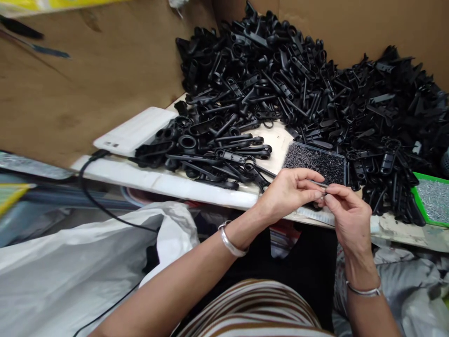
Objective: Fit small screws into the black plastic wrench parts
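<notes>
My left hand and my right hand meet fingertip to fingertip over the table's front edge. Both are closed in a pinch. Between the fingertips shows a speck of something small and dark, too small to name, and I cannot tell which hand has it. Just behind my fingers stands a clear box of tiny black pieces. Left of my hands lie loose black plastic parts, long and narrow with ring-shaped ends.
A large heap of black plastic parts rises at the back against cardboard. A green tray of small silvery pieces sits at right. At left are a white flat case, a black cable and a white bag.
</notes>
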A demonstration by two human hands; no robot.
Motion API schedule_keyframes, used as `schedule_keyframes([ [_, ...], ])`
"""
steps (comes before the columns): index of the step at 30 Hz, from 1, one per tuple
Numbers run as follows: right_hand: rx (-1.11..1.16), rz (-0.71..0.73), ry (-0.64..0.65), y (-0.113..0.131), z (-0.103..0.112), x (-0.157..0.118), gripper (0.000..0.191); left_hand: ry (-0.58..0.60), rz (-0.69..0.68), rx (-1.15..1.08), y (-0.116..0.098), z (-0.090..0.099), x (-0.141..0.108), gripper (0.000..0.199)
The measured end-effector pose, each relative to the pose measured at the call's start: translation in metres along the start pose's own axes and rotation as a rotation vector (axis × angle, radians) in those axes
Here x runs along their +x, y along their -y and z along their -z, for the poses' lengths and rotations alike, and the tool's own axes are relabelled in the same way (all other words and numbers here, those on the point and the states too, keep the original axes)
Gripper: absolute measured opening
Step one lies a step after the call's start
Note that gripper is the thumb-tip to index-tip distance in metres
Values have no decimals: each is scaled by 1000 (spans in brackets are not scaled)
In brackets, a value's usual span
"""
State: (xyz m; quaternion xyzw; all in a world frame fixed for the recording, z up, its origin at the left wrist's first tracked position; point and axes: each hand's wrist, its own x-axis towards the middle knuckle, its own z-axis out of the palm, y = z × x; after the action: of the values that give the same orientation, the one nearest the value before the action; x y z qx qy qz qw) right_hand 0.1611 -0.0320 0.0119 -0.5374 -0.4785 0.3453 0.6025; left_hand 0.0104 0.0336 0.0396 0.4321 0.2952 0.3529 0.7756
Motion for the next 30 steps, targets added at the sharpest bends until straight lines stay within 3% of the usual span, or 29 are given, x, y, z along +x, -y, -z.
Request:
schedule_keyframes([
  [10, 89, -98, -21, -6, 1, -3, 9, 27, 17, 6, 5, 2, 1, 24],
  [19, -193, 134, -46, -1, 1, -7, 4, -19, 20, 82, 6, 1, -3, 22],
  [30, -260, 60, 17, 0, 8, -11, 5, -30, -7, 47, 10, -2, -7, 18],
])
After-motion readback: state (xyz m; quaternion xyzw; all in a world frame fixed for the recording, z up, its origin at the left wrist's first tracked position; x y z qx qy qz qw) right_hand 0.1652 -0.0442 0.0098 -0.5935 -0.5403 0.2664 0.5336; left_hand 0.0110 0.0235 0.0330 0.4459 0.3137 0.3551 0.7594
